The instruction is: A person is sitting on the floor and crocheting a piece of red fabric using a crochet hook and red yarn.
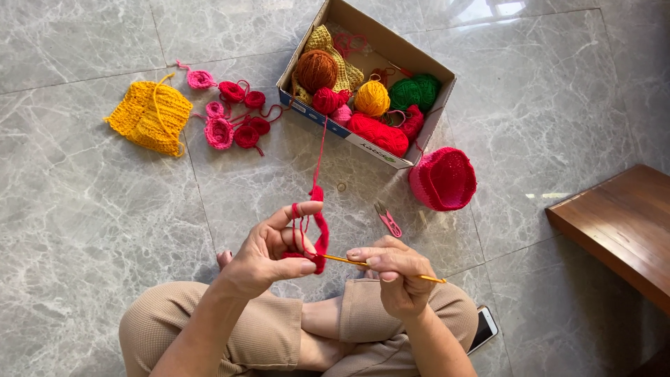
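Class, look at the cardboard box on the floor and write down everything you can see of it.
The open rectangular cardboard box, brown inside with blue and white on its near wall, sits at an angle on the grey marble-look floor. It holds yarn balls in brown, yellow, green and red, plus a tan knitted piece. A red strand runs from it to the left hand. A pink crocheted hat lies beside its corner.

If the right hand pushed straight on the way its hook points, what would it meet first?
The right hand holds a yellow crochet hook pointing left, its tip already in the red crochet piece pinched by the left hand. It would meet that piece first, then probably the left thumb; depth is unclear.
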